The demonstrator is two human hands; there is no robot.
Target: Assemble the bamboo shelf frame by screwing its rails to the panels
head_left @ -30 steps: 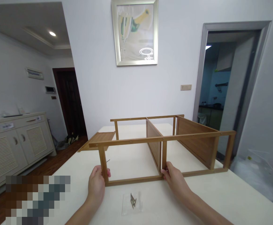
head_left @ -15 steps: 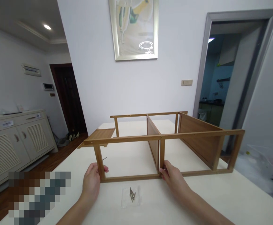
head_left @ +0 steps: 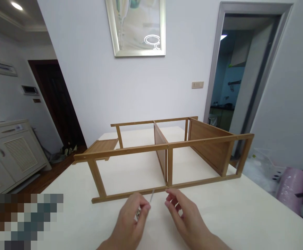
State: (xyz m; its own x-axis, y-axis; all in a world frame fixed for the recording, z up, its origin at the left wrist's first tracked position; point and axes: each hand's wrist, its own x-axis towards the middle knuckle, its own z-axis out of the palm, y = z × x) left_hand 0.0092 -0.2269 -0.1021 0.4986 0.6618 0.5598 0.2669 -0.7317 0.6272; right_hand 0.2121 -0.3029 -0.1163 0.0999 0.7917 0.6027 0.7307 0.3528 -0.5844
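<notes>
My left hand (head_left: 132,220) is closed, thumb against fingers, and a thin metal rod (head_left: 152,195) sticks up out of its grip. Through the gap under its fingers several screws (head_left: 137,213) show; the clear tray they lay in is hidden behind the hand. My right hand (head_left: 184,211) has its fingers curled but apart, with nothing visible between them. Its fingertips are by the foot of the middle upright of a brown wooden shelf frame (head_left: 130,150). The frame lies on its side on the white table (head_left: 232,211), with a middle panel (head_left: 161,149) and an end panel (head_left: 211,149) in it.
A loose wooden panel (head_left: 101,146) lies at the frame's far left. A louvred cabinet (head_left: 18,152) stands to the left, beyond the table. Clear plastic wrapping (head_left: 260,170) and a pink roll (head_left: 290,189) are off the table's right side. Behind is a wall with a framed picture (head_left: 139,31).
Both hands have let go of the frame's uprights. My left hand has moved right, over the screws, with the rod. My right hand has drawn back slightly. The view has shifted right.
</notes>
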